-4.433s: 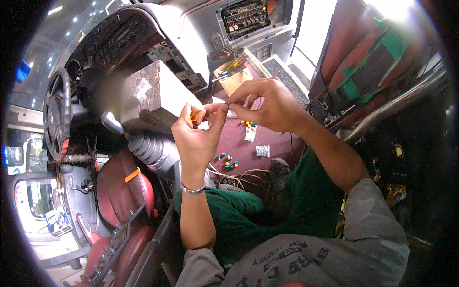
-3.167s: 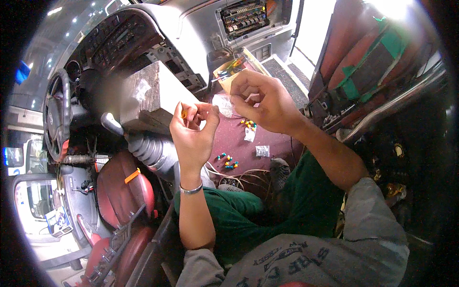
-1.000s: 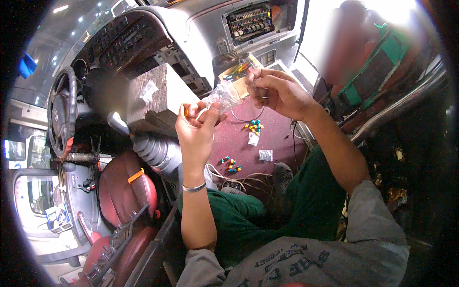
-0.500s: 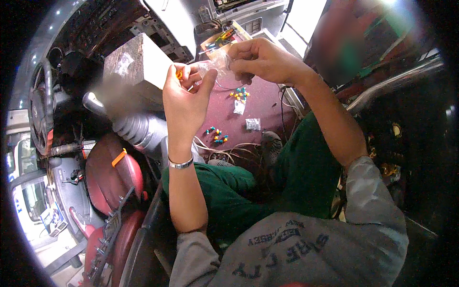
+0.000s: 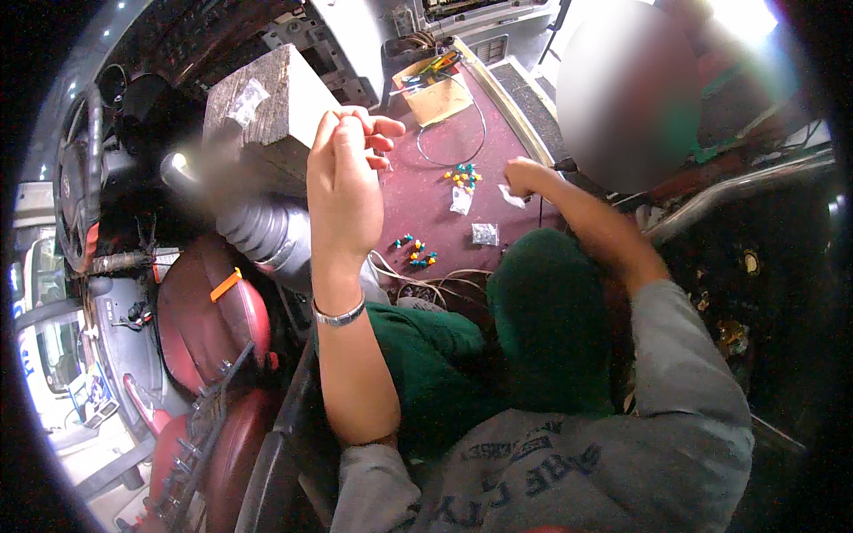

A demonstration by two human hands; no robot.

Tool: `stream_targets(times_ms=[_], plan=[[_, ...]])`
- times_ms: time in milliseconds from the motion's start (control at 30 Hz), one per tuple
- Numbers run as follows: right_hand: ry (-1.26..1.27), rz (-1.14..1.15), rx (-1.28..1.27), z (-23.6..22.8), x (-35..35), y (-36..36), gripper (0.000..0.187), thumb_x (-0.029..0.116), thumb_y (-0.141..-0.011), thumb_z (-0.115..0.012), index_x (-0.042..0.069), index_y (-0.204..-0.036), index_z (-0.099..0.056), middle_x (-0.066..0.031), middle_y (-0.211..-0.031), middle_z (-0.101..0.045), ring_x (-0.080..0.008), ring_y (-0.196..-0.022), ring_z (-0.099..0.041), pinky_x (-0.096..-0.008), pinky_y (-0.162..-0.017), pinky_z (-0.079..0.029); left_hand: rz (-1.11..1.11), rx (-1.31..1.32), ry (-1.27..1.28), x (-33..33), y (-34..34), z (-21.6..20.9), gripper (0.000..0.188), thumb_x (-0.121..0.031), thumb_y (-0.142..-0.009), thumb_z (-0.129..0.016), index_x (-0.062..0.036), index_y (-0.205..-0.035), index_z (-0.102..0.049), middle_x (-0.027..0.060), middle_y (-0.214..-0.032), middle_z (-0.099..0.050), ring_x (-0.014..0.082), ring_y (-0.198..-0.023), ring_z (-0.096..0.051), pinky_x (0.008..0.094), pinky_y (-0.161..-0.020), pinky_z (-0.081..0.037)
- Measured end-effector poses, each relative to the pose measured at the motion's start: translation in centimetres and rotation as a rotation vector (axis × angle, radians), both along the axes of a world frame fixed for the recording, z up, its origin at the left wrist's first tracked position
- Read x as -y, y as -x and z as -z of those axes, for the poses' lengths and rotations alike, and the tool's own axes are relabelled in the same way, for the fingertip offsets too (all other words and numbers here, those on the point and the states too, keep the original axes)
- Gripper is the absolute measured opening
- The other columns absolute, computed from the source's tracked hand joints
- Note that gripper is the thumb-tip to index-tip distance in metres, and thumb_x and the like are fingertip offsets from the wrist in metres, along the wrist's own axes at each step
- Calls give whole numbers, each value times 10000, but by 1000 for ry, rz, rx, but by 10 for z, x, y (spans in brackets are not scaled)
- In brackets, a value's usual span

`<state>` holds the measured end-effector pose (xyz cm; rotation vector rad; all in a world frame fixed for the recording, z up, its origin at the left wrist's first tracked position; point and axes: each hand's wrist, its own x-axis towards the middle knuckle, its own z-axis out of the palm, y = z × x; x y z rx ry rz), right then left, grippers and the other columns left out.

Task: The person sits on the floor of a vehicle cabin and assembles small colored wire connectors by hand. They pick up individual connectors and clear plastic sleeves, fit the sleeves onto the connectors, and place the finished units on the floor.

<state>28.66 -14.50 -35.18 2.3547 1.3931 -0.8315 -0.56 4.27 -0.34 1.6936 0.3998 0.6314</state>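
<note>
My left hand (image 5: 348, 182) is raised beside the wooden block, fingers curled inward with the fingertips pointing right. Whatever lies in its palm is hidden from view. Over the right side of the dark red floor panel (image 5: 435, 209), my right hand (image 5: 530, 177) is closed on a small clear plastic bag (image 5: 512, 197), which hangs below its fingers. Left of that bag lies a small heap of yellow and teal connectors (image 5: 464, 178). A second loose group of orange and teal connectors (image 5: 418, 257) is nearer to me.
Two small clear packets, one whitish (image 5: 461, 201) and one greyish (image 5: 485, 234), lie on the panel. Farther off, a cardboard box (image 5: 441, 100) holds tools beside a looped cable (image 5: 485, 133). A wooden block (image 5: 267, 107) carries another packet (image 5: 248, 100). White wires (image 5: 435, 286) run near my feet.
My hands have moved apart. The right one went down and right with the clear bag. The left stayed raised and turned; the orange piece seen in its fingers earlier is out of sight.
</note>
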Motion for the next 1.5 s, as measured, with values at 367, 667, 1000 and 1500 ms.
stream_targets(times_ms=[367, 667, 1000, 1500], plan=[[-288, 193, -30, 40, 78, 4, 323, 150, -750, -736, -23, -1011, -657, -223, -919, -717, -401, -894, -722, -490, -773, -575, 60, 4, -140, 18, -5, -3, 321, -229, -1002, -748, 20, -1192, -681, 56, -993, -758, 88, -862, -684, 240, -776, -554], [-1130, 124, -227, -350, -38, 77, 268, 175, -977, -707, 40, -1209, -692, -84, -887, -709, -161, -819, -676, -336, -745, -545, -1, 198, -43, 11, -3, -4, 259, -153, -958, -798, 11, -1104, -661, 36, -907, -732, 57, -804, -667, 197, -707, -519], [-1518, 23, -700, -375, -19, 146, 231, 3, -995, -656, 8, -1209, -745, -91, -1018, -758, -118, -926, -709, -285, -825, -574, 6, 298, 85, 15, 6, -13, 219, -14, -923, -792, 60, -1119, -726, 102, -935, -776, 115, -788, -715, 237, -732, -578], [-1401, 53, -484, -392, -5, 148, 139, 24, -905, -770, -15, -1039, -767, -90, -975, -776, -134, -890, -722, -299, -818, -569, 48, 282, 38, 25, -1, -5, 262, -48, -894, -834, 53, -1117, -740, 102, -974, -777, 107, -782, -723, 234, -694, -603]])
